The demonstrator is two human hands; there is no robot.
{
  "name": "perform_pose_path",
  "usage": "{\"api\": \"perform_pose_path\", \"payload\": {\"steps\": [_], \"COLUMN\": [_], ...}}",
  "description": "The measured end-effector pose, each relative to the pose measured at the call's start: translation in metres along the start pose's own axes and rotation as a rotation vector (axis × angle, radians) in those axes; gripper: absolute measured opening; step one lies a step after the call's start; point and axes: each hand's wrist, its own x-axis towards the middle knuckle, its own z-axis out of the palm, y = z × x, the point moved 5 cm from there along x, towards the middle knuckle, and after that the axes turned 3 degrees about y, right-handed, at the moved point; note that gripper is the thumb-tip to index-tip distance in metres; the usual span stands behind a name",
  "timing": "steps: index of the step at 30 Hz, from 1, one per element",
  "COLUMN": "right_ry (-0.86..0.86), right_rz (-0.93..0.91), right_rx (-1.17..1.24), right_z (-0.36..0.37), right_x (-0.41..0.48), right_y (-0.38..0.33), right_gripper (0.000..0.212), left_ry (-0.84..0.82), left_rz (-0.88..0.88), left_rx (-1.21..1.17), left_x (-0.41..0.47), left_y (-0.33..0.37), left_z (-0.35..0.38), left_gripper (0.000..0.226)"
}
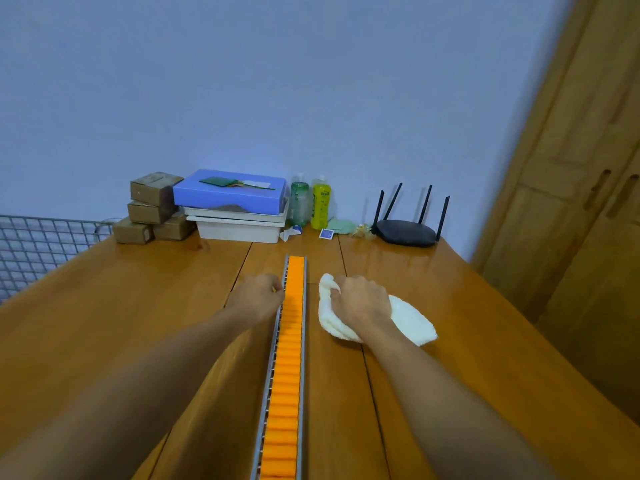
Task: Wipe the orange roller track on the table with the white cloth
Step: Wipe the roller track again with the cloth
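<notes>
a glossy wooden desk (104, 306) stands against a pale blue wall (242, 81). the orange roller track (289, 341) runs from the near edge toward the far edge. the left hand (258, 296), fingers curled, touches its left rail. the right hand (360, 301) grasps the white cloth (408, 320) on the desk just right of the track.

Along the table's (104, 299) far edge by the wall stand stacked cardboard boxes (152, 207), a blue box (230, 194) atop white trays (239, 225), a green bottle (299, 202), a yellow bottle (321, 202) and a black router (407, 230), with a wire grid (38, 244) at left.
</notes>
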Motion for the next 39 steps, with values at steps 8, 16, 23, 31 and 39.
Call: {"api": "perform_pose_path", "payload": {"steps": [8,16,23,31,39], "right_ry": [0.015,-0.005,-0.045,-0.101,-0.155], "right_rz": [-0.001,0.025,0.001,0.072,-0.068], "right_rx": [0.072,0.137,0.266,0.351,0.246], "right_z": [0.039,0.077,0.113,0.141,0.14], "right_x": [0.054,0.109,0.146,0.163,0.152], "right_y": [0.001,0.015,0.004,-0.005,-0.001], "right_gripper": [0.036,0.036,0.034,0.027,0.034], "left_ry": [0.0,0.027,0.029,0.063,0.084], "left_rz": [-0.057,-0.038,-0.057,-0.006,0.054], "left_rx": [0.046,-0.046,-0.182,-0.157,0.011], "left_x": [0.052,0.098,0.111,0.109,0.108], "left_y": [-0.018,-0.032,-0.053,-0.053,-0.044], "left_z": [0.03,0.059,0.081,0.082,0.081], "left_gripper": [0.013,0.033,0.029,0.03,0.024]}}
